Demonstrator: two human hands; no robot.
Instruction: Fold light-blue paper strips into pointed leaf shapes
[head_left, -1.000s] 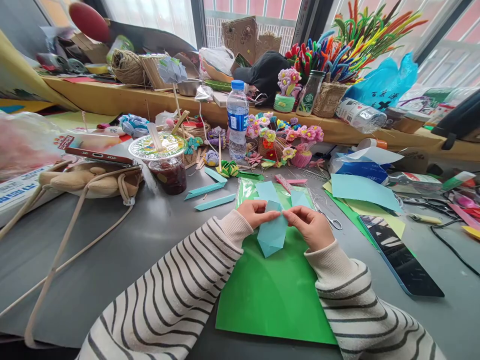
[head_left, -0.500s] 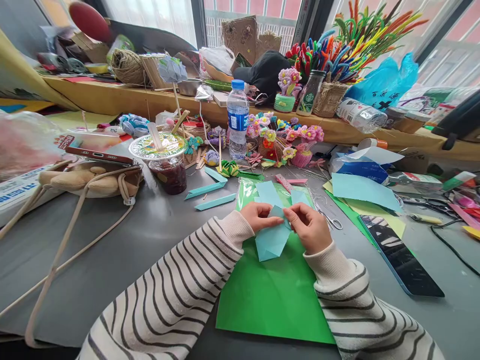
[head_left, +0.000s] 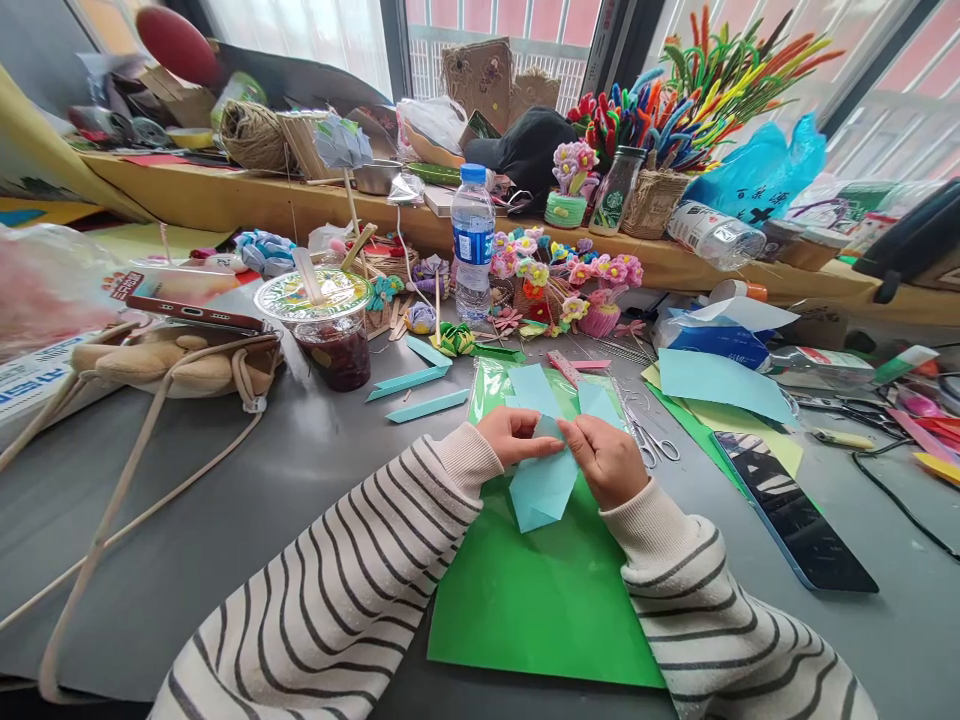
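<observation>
Between my two hands is a light blue piece of paper (head_left: 541, 490) with folded corners at its lower end. My left hand (head_left: 516, 436) pinches its upper left edge, thumb on top. The upper right edge is gripped by my right hand (head_left: 604, 458), its fingers curled and the thumb close to the left thumb. Under the hands lies a green sheet (head_left: 547, 620), partly in a clear sleeve. Another light blue piece (head_left: 531, 386) lies just beyond the fingers, and a third blue piece (head_left: 597, 398) is partly hidden by my right hand.
Scissors (head_left: 661, 446) lie beside my right hand, and a phone (head_left: 795, 510) farther right. Folded blue strips (head_left: 427, 404) lie on the left. A lidded drink cup (head_left: 330, 335) and a water bottle (head_left: 473, 250) stand behind, before a cluttered ledge. A blue sheet (head_left: 724, 385) lies right.
My right hand has turned and its fingers have closed more over the paper's upper edge. The paper's lower end has dropped slightly toward me. The camera view has shifted a little.
</observation>
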